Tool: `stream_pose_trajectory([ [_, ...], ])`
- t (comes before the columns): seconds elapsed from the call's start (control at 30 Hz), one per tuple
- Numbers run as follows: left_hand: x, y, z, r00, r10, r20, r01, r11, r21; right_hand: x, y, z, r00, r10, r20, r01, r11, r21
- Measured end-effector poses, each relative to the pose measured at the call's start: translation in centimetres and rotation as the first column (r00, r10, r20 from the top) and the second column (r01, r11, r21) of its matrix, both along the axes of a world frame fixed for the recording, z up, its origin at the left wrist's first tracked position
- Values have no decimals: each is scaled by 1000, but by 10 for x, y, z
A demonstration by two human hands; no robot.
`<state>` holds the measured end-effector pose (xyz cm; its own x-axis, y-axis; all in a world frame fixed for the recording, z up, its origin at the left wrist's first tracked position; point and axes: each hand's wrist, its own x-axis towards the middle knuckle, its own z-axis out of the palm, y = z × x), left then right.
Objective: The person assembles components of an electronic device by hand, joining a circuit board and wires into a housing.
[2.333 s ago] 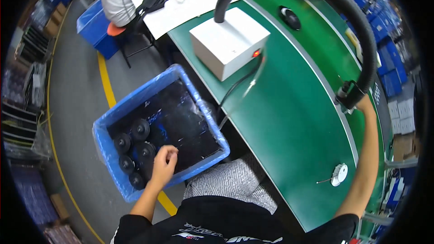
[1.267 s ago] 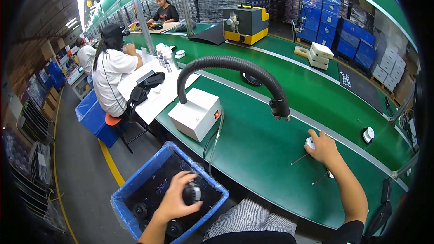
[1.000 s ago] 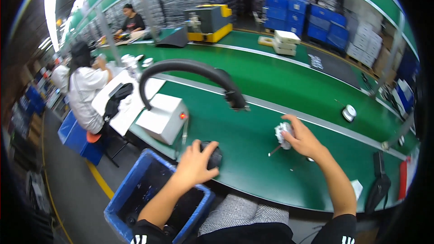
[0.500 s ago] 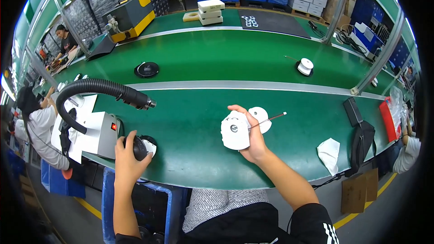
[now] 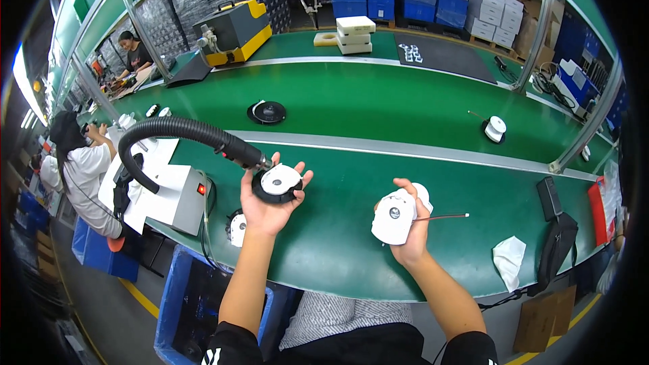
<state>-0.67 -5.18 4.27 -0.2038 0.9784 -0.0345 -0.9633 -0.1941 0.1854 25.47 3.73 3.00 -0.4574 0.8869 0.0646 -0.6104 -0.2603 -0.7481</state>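
Note:
My left hand (image 5: 267, 213) is palm up, its fingers curled around a black round base with a white disc (image 5: 280, 180) facing upward. Just above that part is the metal tip of a black flexible hose (image 5: 196, 132), close to my fingers; whether they touch I cannot tell. In my right hand (image 5: 414, 240) is a white round housing (image 5: 393, 217) with a dark central hole, held between thumb and fingers. A second white round piece (image 5: 424, 196) shows behind those fingers, and a thin red-and-black cable (image 5: 443, 216) sticks out to the right.
Another black-and-white round part (image 5: 236, 228) lies beside the white box with a red switch (image 5: 182, 196). A white cloth (image 5: 508, 261) and a black pouch (image 5: 558, 243) lie at right. Beyond the metal rail are a black round part (image 5: 268, 112) and a white one (image 5: 496, 128). A blue bin (image 5: 172, 297) stands below.
My left hand has lifted a black round part off the table, turned its white side up and brought it under the hose tip. My right hand still holds the white housing. The view has shifted.

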Motion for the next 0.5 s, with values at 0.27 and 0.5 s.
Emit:
stream_pose_trajectory([
  [0.27, -5, 27, -23, 998, -55, -13, 57, 990, 128, -3, -4, -4, 999, 40, 28, -40, 999, 7],
  [0.5, -1, 25, -14, 992, 124, 17, -125, 991, 57, -6, 0, -7, 996, 55, 69, -57, 998, 28],
])
